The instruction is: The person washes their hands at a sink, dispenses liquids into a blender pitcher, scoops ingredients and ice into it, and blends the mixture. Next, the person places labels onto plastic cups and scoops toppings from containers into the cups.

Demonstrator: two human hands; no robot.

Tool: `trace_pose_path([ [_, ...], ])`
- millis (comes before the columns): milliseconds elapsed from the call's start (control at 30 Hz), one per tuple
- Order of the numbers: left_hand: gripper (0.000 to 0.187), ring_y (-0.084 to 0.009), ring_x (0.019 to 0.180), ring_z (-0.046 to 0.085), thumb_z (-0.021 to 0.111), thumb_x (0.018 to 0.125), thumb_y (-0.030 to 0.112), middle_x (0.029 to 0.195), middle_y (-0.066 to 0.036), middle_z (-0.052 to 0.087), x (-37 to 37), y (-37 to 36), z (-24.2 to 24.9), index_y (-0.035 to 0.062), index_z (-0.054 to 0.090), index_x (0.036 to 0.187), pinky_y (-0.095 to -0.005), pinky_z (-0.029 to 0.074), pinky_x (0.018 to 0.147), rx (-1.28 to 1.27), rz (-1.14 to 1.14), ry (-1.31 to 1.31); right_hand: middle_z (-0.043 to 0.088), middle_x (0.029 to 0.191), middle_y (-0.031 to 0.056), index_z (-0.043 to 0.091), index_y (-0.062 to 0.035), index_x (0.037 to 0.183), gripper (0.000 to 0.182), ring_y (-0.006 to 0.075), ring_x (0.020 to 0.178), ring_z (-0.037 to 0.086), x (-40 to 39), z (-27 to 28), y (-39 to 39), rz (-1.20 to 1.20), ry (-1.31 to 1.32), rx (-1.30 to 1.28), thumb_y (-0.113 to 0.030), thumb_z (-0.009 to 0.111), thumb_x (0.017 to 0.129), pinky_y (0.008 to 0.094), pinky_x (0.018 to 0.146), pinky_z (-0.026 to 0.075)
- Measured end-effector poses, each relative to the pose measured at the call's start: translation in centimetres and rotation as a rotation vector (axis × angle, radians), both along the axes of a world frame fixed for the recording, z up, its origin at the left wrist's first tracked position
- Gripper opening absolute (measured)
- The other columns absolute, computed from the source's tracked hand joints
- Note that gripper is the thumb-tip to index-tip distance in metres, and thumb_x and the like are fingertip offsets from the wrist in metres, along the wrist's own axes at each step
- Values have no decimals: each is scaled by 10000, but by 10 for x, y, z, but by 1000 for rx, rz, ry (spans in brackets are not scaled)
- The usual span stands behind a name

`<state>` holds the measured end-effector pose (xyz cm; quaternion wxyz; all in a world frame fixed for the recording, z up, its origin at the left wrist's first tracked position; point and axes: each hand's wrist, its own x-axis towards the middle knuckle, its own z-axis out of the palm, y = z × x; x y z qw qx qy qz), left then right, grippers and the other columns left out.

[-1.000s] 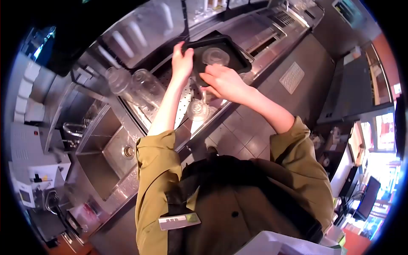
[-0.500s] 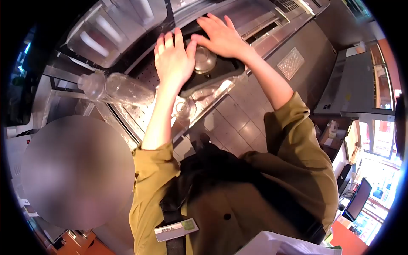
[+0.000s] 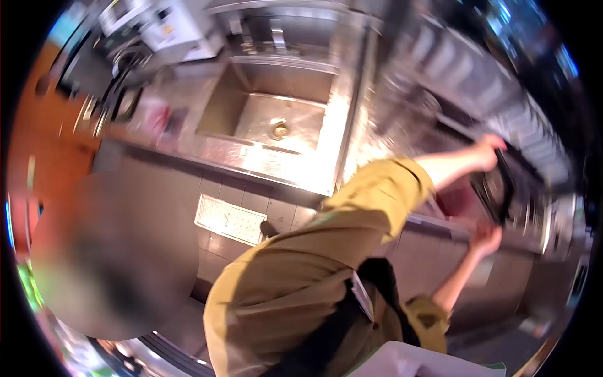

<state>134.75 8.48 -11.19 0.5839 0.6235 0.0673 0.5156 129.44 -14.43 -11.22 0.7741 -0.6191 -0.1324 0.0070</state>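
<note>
The picture is smeared by motion. A black tray (image 3: 500, 188) is over the steel counter at the right, seen nearly edge-on. My left hand (image 3: 488, 152) grips its upper edge. My right hand (image 3: 487, 239) grips its lower edge. Both arms in olive sleeves stretch out to the right. Whether anything lies on the tray is hidden by the blur.
A steel sink (image 3: 276, 119) with a round drain lies at the upper middle, with machines (image 3: 157, 28) behind it. A metal floor grate (image 3: 229, 220) is set in the tiled floor. Another person, blurred out, stands at the left (image 3: 113, 251). Racks of glassware (image 3: 477, 69) run along the upper right.
My view has swung sharply, so the sink is now at the top and the tray at the far right. My hands went from lying flat on the tray to gripping its edges.
</note>
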Motion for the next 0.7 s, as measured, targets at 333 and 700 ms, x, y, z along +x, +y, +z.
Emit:
trace_pose_path([
  [333, 260, -270, 929, 471, 387, 618, -103, 892, -136, 510, -362, -18, 183, 35, 566, 747, -337, 349, 857, -401, -120, -313, 552, 970, 115, 373, -75, 1253, 428, 183, 741, 529, -239, 204, -34, 24, -671, -428, -165, 409, 836, 271, 581, 422],
  [700, 498, -195, 1051, 471, 495, 834, 381, 1141, -124, 514, -805, 163, 154, 22, 452, 1175, -322, 379, 870, -165, -5, 567, 446, 479, -12, 459, -127, 643, 236, 137, 357, 404, -534, 113, 170, 600, 358, 91, -285, 471, 819, 252, 352, 329],
])
